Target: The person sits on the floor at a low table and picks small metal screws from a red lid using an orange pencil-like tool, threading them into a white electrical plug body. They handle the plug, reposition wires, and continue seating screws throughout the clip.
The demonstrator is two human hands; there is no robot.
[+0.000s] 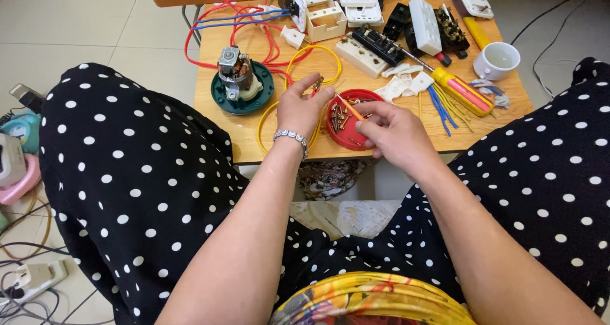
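My left hand (301,108) pinches a small metal part (316,83) at its fingertips, just left of a red round lid (344,136) holding several screws. My right hand (391,129) rests over the lid's right side and grips a thin orange tool (349,107) whose tip points up and left toward my left fingers. A beaded bracelet (291,136) circles my left wrist. Both hands work above the near edge of a small wooden table (248,131).
A motor on a green base (240,83) stands left of my hands, amid red, blue and yellow wires (308,50). A yellow-red screwdriver (459,88), white socket parts (365,55), black terminal blocks (380,43) and a white cup (497,60) lie right. Power strip (35,277) on floor.
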